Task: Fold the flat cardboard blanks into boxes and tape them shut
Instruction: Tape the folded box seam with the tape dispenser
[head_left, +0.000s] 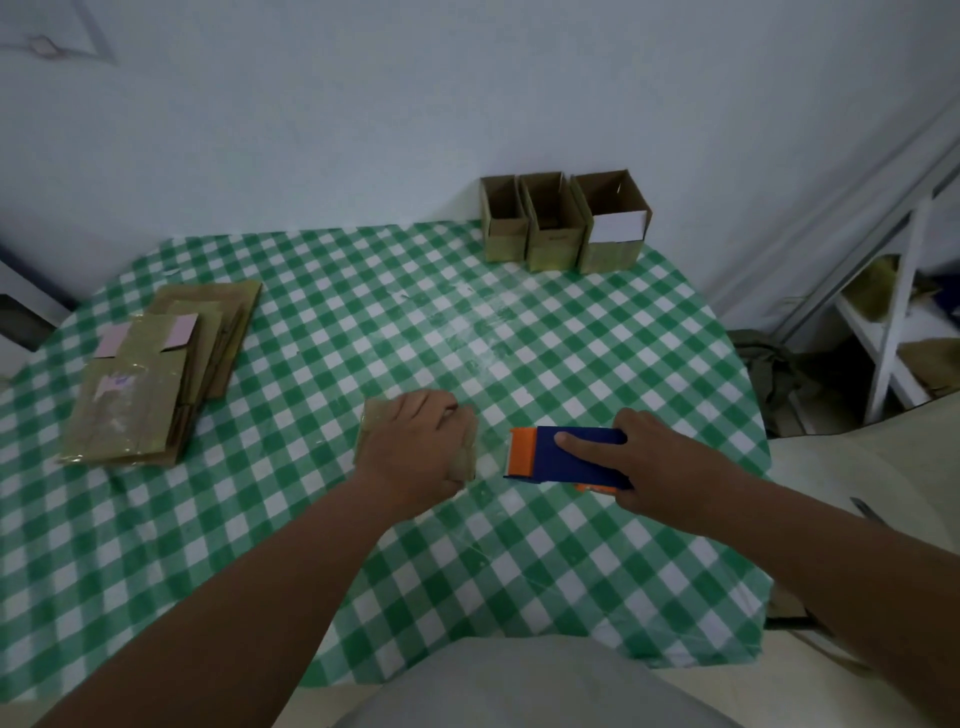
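The cardboard box (415, 441) being worked on sits near the middle of the worktop (519, 322), a little toward the person, and the left hand (421, 447) lies over the top of it, fingers curled down round its far edge, holding it steady. Most of the box is hidden under that hand, so I cannot tell how far its flaps are closed. Just to the right of it, apart by a narrow strip of checked cloth, the right hand (649, 462) grips a blue and orange tape dispenser (566, 457), the forefinger stretched along its top. The dispenser's long axis runs left to right, and its orange cutter end points straight at the box.

That line is what the next move turns on, I would say: the box lies directly left of the dispenser's mouth, so the tape has only to be drawn across toward the left hand. A clear strip may already bridge the gap, but it is too faint to be sure.

Three open boxes (563, 223) stand in a row at the far edge against the wall. A stack of flat blanks (156, 374) waits at the left, well apart from both hands.
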